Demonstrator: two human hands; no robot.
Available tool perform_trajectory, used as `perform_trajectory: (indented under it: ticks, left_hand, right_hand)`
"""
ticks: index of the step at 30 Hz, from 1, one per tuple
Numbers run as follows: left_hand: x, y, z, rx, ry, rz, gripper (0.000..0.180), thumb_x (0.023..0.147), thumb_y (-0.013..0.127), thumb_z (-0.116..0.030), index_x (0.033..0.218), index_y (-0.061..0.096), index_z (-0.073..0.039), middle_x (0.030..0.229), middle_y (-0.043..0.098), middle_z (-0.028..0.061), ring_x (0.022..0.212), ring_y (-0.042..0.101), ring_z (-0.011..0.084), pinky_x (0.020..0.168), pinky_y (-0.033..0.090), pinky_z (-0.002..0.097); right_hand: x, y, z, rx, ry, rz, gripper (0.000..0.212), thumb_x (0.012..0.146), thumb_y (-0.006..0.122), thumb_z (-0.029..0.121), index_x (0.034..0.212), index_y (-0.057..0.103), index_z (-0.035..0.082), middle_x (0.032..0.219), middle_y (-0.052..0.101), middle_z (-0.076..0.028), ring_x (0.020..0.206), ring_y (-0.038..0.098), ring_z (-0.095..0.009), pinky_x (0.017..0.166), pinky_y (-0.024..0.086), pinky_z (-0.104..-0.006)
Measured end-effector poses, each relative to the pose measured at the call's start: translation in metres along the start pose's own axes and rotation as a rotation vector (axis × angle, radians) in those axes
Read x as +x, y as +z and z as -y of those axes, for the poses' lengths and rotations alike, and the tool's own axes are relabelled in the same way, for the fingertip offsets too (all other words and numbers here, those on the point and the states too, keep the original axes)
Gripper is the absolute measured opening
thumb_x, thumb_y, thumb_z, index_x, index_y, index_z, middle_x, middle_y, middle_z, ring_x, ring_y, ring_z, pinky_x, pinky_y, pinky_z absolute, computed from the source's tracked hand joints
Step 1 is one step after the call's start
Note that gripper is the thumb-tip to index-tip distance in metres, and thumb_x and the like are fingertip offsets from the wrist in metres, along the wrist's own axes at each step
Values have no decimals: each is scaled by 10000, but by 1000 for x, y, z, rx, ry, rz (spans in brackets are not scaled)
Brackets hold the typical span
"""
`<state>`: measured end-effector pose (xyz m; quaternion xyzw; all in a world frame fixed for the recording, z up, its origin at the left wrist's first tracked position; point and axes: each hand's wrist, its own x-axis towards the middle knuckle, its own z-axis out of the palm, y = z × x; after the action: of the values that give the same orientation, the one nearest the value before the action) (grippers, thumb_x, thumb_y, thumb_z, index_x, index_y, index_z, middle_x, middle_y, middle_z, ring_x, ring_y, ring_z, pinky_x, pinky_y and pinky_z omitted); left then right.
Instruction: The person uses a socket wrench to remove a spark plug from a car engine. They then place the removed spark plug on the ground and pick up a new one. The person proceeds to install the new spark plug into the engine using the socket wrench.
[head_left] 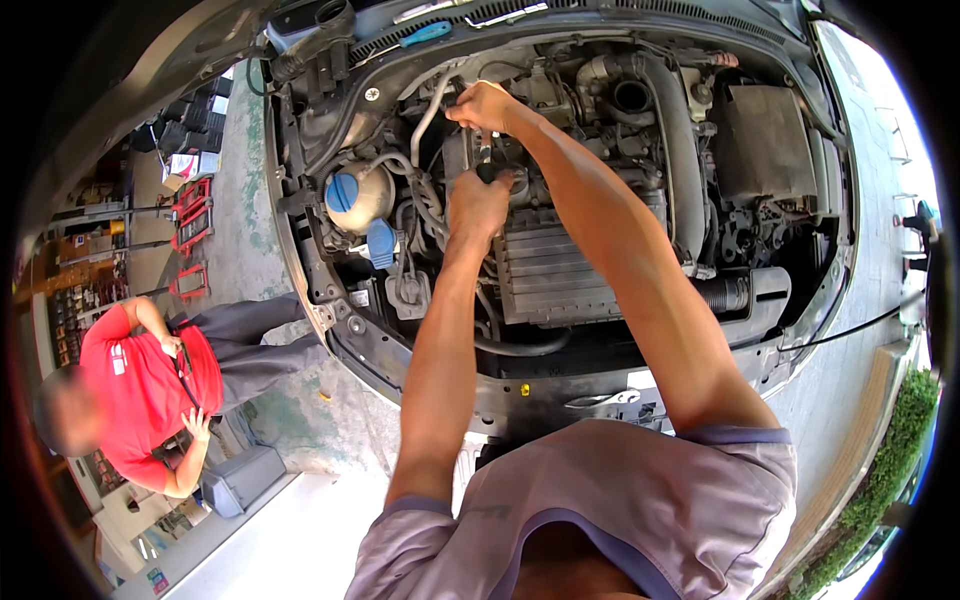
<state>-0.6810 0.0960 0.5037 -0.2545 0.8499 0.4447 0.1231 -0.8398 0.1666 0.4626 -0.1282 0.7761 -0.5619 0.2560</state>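
Nearest up, a grey shirt (640,470) with purple edging leans in, both bare forearms stretching out over the open engine bay. Past the front panel, where a silver metal piece (604,398) lies, comes a ribbed black cover (555,265), and just beyond it the left hand (478,205), knuckles up, fingers wrapped round a dark-handled tool (489,172). That tool sits down among the hoses and metal parts of the engine, left of its middle, its far end rising toward the other hand. And there's the right hand (484,106), farther in, fingers curled together over the parts behind (whether they grip anything, I cannot tell).

To the left of the hands, a pale round reservoir (372,212) wears a blue cap (342,192); to the right, a thick grey duct (672,150) bends past a dark boxy cover (765,145). Up on the far ledge, a blue-handled tool (427,33) lies near a silver wrench (507,16).

Out on the left, a co-worker in a red shirt (150,395) holds a thin dark object in both hands, and farther back stand red metal frames (190,228); away on the right runs a green hedge (890,465).
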Motion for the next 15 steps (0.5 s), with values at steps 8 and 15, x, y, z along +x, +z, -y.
perform_trajectory:
  ticks: [8,15]
  left_hand:
    - [119,-94,23,1087,568,-277,263,777,676,-223,1005,691,-93,974,700,153,909,676,312,820,517,437]
    - [93,-80,-21,913,303,-2,326,776,603,-234,1014,713,-40,1043,685,203,1011,656,360,879,517,433]
  right_hand:
    - [-17,75,-2,-32,48,-1027,298,866,566,275,743,628,11,749,645,-235,803,621,-450,723,490,-495]
    - [0,33,-30,-305,-2,-722,234,759,609,238,736,701,24,724,656,-212,790,630,-420,735,507,-438]
